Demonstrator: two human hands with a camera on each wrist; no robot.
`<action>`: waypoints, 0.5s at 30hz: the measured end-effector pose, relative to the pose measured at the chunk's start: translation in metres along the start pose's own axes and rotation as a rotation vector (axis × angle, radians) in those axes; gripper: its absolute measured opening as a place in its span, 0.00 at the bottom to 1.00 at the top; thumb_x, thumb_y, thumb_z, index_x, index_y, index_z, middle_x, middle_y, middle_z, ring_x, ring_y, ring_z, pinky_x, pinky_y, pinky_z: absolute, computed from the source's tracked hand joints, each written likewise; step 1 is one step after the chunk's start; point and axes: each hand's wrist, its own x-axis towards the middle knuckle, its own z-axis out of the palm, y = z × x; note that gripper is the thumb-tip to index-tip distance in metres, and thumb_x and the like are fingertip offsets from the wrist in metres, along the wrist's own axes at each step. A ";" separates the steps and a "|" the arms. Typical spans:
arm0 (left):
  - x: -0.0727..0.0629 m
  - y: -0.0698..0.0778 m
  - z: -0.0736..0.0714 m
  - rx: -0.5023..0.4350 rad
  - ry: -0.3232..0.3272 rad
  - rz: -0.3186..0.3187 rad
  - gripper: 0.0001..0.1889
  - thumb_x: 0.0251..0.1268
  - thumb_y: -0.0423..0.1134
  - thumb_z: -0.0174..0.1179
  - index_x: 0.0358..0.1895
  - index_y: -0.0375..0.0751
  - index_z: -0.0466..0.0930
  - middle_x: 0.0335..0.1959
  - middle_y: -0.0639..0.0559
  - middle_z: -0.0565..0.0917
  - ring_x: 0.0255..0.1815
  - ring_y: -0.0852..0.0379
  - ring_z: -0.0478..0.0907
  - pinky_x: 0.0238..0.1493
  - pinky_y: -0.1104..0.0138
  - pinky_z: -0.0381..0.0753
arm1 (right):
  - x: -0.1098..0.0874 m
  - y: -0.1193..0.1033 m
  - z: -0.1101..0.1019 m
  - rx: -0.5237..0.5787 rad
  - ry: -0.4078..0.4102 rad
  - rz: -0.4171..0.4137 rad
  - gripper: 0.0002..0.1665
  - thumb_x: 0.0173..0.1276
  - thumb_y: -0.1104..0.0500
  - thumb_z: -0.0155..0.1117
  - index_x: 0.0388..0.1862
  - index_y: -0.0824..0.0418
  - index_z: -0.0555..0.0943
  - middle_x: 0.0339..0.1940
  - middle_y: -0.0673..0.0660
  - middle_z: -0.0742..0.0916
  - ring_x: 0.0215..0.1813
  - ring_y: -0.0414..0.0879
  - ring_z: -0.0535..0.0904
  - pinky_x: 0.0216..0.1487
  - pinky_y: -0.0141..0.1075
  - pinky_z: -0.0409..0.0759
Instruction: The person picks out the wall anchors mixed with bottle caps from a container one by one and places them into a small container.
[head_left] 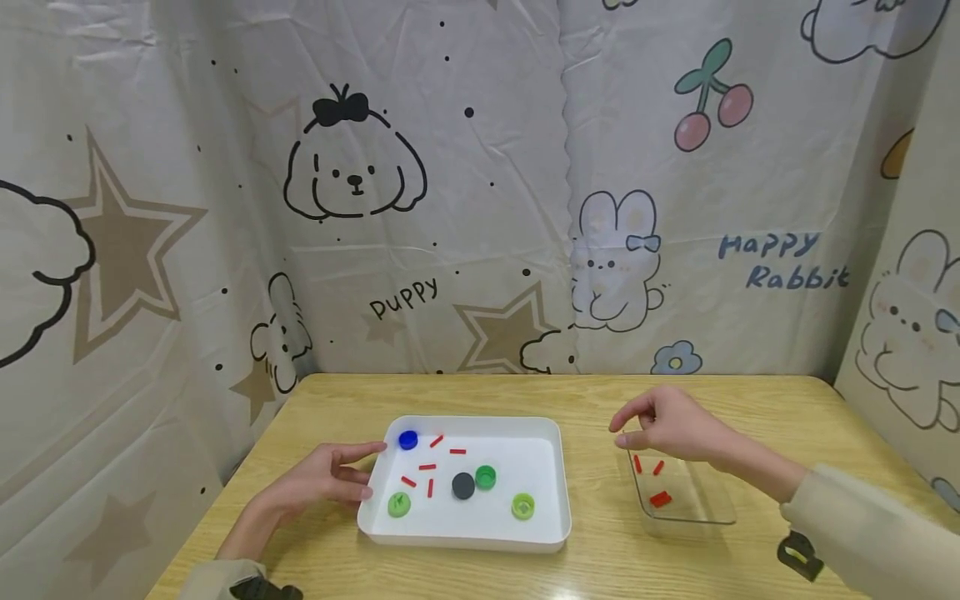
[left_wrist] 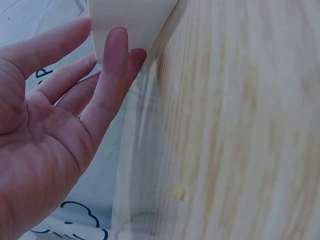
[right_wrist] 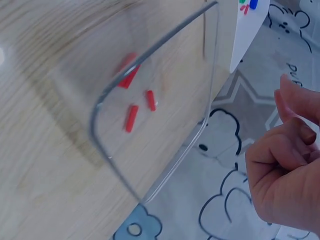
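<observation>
My left hand touches the left wall of a white tray with fairly straight fingertips, seen close up in the left wrist view. Inside the tray lie several small red sticks, a blue cap, a dark grey round cap, a green cap, a light green cap and a yellow-green cap. Over the back left of a clear container is my right hand, thumb and index stretched forward with nothing visible between them. Red sticks lie in that container.
Both containers stand on a light wooden table, the clear one to the right of the tray with bare wood between them. A printed curtain rises behind the table's back edge and along both sides.
</observation>
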 end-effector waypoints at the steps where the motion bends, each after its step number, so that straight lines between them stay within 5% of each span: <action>1: 0.000 0.000 0.000 -0.003 -0.002 0.001 0.41 0.65 0.32 0.73 0.80 0.31 0.64 0.75 0.27 0.70 0.64 0.39 0.82 0.53 0.54 0.87 | 0.003 -0.003 0.003 0.000 -0.009 -0.009 0.07 0.63 0.61 0.80 0.40 0.59 0.92 0.14 0.47 0.68 0.21 0.42 0.61 0.24 0.33 0.63; 10: 0.000 -0.003 -0.001 -0.013 -0.011 0.014 0.41 0.65 0.31 0.73 0.79 0.30 0.64 0.74 0.27 0.70 0.64 0.39 0.82 0.53 0.54 0.87 | 0.034 -0.022 0.031 -0.024 -0.081 -0.152 0.05 0.62 0.64 0.80 0.37 0.59 0.91 0.13 0.45 0.67 0.20 0.40 0.61 0.23 0.31 0.61; 15: 0.001 -0.003 -0.002 -0.007 -0.010 0.019 0.41 0.65 0.31 0.73 0.79 0.30 0.64 0.74 0.27 0.70 0.63 0.39 0.82 0.53 0.54 0.87 | 0.051 -0.032 0.045 -0.063 -0.100 -0.148 0.06 0.62 0.64 0.81 0.36 0.57 0.92 0.13 0.46 0.67 0.20 0.40 0.62 0.24 0.31 0.62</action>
